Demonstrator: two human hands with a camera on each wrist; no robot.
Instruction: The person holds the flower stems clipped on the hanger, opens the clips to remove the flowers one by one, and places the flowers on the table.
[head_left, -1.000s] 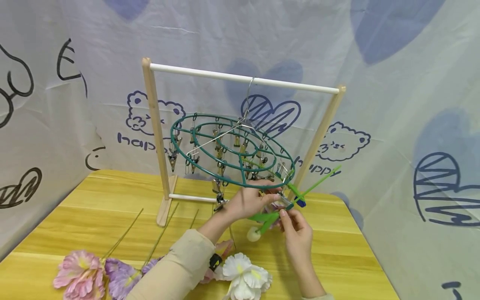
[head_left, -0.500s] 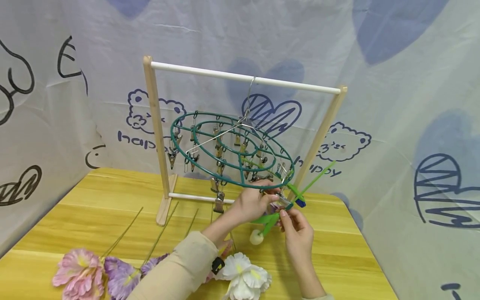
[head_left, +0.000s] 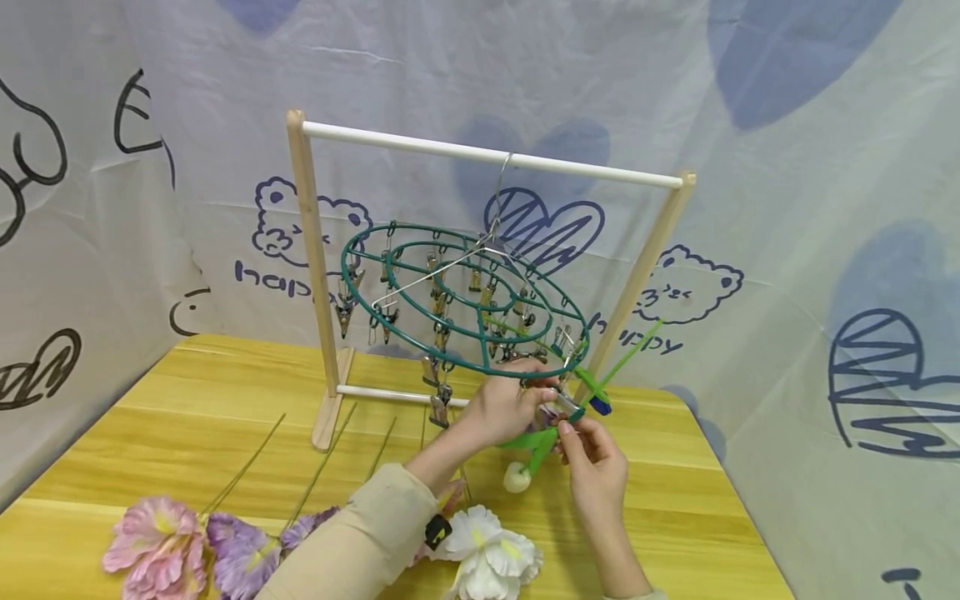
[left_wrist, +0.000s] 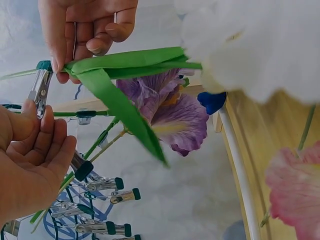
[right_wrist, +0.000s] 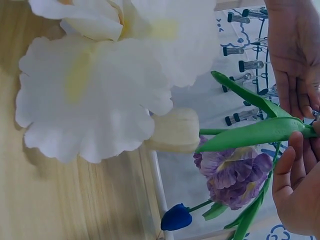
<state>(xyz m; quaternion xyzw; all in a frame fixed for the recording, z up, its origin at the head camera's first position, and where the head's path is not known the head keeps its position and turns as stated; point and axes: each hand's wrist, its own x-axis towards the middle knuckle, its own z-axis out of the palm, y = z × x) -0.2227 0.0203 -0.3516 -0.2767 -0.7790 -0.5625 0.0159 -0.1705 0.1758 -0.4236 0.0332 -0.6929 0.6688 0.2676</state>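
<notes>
My left hand (head_left: 504, 410) reaches in under the front right of a green ring hanger (head_left: 420, 340). Between its thumb and fingers it pinches a metal clip (left_wrist: 42, 90) with teal tips. My right hand (head_left: 600, 468) pinches an artificial white tulip (head_left: 517, 477) by its stem, just below the green leaves (left_wrist: 120, 100). The stem passes at the clip's tips; whether they bite on it is hard to tell. The tulip head points down toward the table. Close behind hang a purple flower (left_wrist: 175, 117) and a blue tulip (head_left: 600, 406).
The hanger hooks over the white bar (head_left: 420, 147) of a wooden stand (head_left: 309, 225). Several other clips (head_left: 439, 408) dangle from its rings. On the wooden table (head_left: 172, 417) lie a pink flower (head_left: 161, 546), a purple flower (head_left: 243, 554) and a large white flower (head_left: 487, 550).
The white tulip's head has shifted slightly right and down, while its stem end has swung a little left. Both hands keep their hold. A dangling clip near the left wrist has swung slightly.
</notes>
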